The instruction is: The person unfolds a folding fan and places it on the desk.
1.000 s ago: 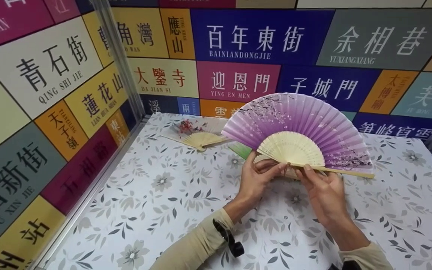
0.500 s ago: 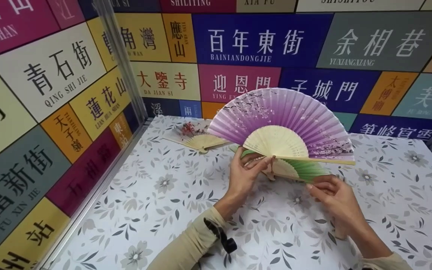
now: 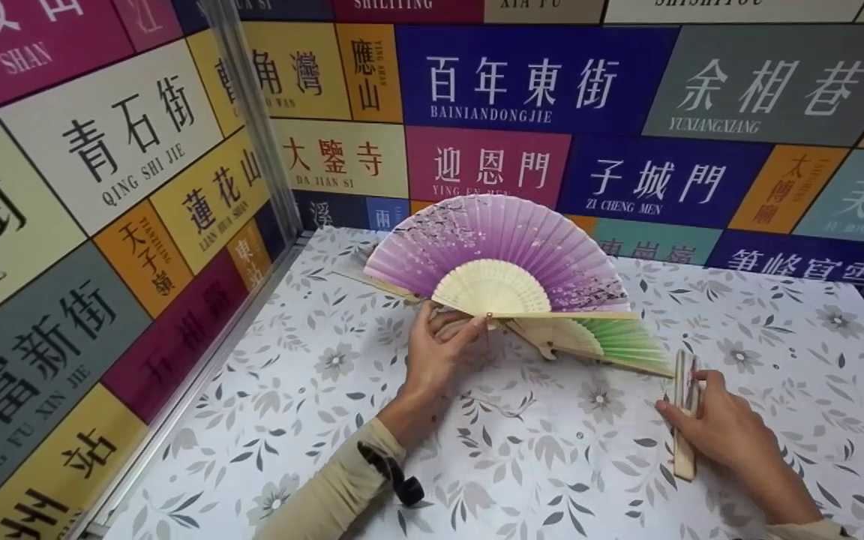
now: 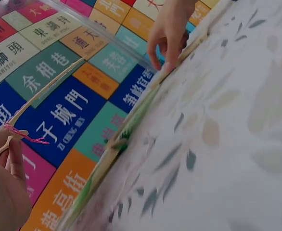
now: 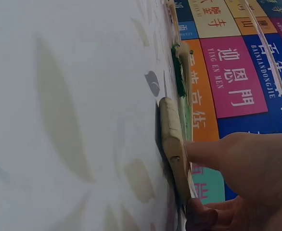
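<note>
In the head view my left hand (image 3: 436, 352) pinches an open purple folding fan (image 3: 511, 232) near its pivot and holds it up, fanned wide with blossom print. From the left wrist view this fan (image 4: 52, 84) shows nearly edge-on, with a pink cord (image 4: 25, 133) hanging at the pivot. My right hand (image 3: 732, 424) grips a folded fan (image 3: 685, 456) lying on the table, thumb on one side and fingers on the other. The right wrist view shows the pale pivot end of that folded fan (image 5: 170, 120) close up.
An open green folding fan (image 3: 631, 341) lies behind, partly covered by the purple one. Another spread fan (image 3: 372, 281) at the back left is mostly hidden. The table (image 3: 327, 450) has a leaf-print cover. Printed panels (image 3: 522, 82) stand at the back and left.
The purple fan has moved left and slightly down with my left hand. My right hand has left its edge, moved right and taken hold of the folded fan on the table.
</note>
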Tool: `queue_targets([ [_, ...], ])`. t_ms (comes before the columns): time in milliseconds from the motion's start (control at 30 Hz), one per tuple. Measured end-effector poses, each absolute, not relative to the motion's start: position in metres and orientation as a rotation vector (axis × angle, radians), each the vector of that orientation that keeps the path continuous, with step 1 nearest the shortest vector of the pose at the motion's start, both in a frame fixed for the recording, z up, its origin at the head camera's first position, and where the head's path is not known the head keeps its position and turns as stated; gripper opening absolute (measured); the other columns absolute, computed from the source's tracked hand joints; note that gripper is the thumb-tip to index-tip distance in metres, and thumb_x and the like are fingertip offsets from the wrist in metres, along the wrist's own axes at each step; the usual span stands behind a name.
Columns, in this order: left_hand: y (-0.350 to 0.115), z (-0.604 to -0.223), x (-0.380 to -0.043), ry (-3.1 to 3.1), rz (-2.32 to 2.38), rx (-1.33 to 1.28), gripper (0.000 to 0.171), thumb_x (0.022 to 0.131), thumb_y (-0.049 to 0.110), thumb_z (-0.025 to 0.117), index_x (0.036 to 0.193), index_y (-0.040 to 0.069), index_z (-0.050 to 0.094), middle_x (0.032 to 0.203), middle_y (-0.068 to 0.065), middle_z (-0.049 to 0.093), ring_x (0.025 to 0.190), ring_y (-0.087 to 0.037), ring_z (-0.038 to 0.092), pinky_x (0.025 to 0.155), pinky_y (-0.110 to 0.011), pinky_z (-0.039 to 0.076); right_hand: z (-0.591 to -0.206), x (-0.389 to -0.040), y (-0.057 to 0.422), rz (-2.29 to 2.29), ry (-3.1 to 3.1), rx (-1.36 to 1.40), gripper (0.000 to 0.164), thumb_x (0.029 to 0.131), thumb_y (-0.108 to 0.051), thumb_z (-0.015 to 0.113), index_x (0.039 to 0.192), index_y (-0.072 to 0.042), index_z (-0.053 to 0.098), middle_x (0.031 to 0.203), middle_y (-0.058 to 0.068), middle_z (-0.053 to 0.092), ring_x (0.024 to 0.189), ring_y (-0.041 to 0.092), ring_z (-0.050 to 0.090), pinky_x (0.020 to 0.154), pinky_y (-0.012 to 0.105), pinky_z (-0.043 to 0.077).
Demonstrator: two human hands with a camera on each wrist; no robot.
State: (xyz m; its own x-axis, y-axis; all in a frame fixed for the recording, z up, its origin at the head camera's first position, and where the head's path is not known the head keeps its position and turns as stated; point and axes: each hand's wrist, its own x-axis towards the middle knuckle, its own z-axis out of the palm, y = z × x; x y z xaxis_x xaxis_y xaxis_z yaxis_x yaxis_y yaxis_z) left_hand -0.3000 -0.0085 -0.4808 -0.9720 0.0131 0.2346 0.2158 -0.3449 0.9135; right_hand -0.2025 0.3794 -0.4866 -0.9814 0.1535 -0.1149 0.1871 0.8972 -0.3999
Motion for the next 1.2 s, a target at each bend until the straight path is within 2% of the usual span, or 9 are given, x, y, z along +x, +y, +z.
queue_targets([
  [67,-0.021,-0.487,-0.298,-1.739,-2.453,-0.265,0.059,0.083,0.014,0.084,0.130,0.009,0.050,0.112,-0.018,0.069,0.101,-0.028,0.073,0.091,-0.039,0.064,-0.486,-0.203,0.383,-0.609,2.932,0.261,0.098,0.093,-0.066,0.054,0.150,0.006,0.019,0.095,0.025,0.060,0.083,0.038,0.060,0.058,0.042,0.049],
  [200,-0.044,-0.500,-0.290,-1.808,-2.441,-0.163,0.055,0.082,0.015,0.085,0.126,0.007,0.051,0.111,-0.017,0.069,0.100,-0.027,0.073,0.092,-0.042,0.064,-0.483,-0.205,0.386,-0.592,2.897,0.270,0.096,0.096,-0.058,0.054,0.153,0.008,0.013,0.103,0.032,0.058,0.089,0.043,0.060,0.063,0.046,0.052],
  [300,-0.061,-0.506,-0.283,-1.873,-2.434,-0.078,0.053,0.083,0.016,0.085,0.123,0.006,0.051,0.109,-0.016,0.070,0.097,-0.026,0.074,0.091,-0.047,0.064,-0.479,-0.206,0.387,-0.615,2.909,0.320,0.095,0.095,-0.057,0.054,0.154,0.005,0.012,0.100,0.024,0.059,0.083,0.035,0.058,0.058,0.036,0.047],
  [500,-0.094,-0.515,-0.270,-1.962,-2.389,0.058,0.053,0.082,0.013,0.085,0.119,0.001,0.050,0.103,-0.019,0.072,0.084,-0.023,0.074,0.080,-0.040,0.067,-0.471,-0.207,0.383,-0.680,3.060,0.403,0.091,0.095,-0.057,0.055,0.156,-0.001,0.016,0.097,0.011,0.063,0.072,0.025,0.057,0.050,0.027,0.038],
  [800,-0.137,-0.522,-0.254,-2.073,-2.350,0.171,0.057,0.081,0.008,0.084,0.122,-0.004,0.046,0.098,-0.023,0.073,0.073,-0.024,0.073,0.072,-0.037,0.067,-0.464,-0.211,0.365,-0.848,3.173,0.356,0.088,0.096,-0.056,0.057,0.156,-0.003,0.022,0.092,0.007,0.060,0.068,0.020,0.056,0.054,0.026,0.038],
  [933,-0.150,-0.519,-0.250,-2.089,-2.371,0.239,0.060,0.082,0.005,0.083,0.125,-0.006,0.042,0.098,-0.024,0.073,0.073,-0.023,0.073,0.074,-0.037,0.067,-0.462,-0.213,0.359,-0.902,3.168,0.340,0.089,0.096,-0.060,0.054,0.158,-0.006,0.019,0.090,0.007,0.059,0.061,0.019,0.055,0.051,0.028,0.038],
  [1200,-0.174,-0.511,-0.246,-2.278,-2.172,0.353,0.059,0.082,0.015,0.085,0.122,-0.004,0.046,0.100,-0.020,0.075,0.079,-0.022,0.074,0.076,-0.031,0.067,-0.460,-0.218,0.348,-0.929,3.192,0.295,0.086,0.097,-0.059,0.054,0.157,-0.006,0.022,0.087,0.006,0.058,0.060,0.018,0.051,0.049,0.028,0.038],
])
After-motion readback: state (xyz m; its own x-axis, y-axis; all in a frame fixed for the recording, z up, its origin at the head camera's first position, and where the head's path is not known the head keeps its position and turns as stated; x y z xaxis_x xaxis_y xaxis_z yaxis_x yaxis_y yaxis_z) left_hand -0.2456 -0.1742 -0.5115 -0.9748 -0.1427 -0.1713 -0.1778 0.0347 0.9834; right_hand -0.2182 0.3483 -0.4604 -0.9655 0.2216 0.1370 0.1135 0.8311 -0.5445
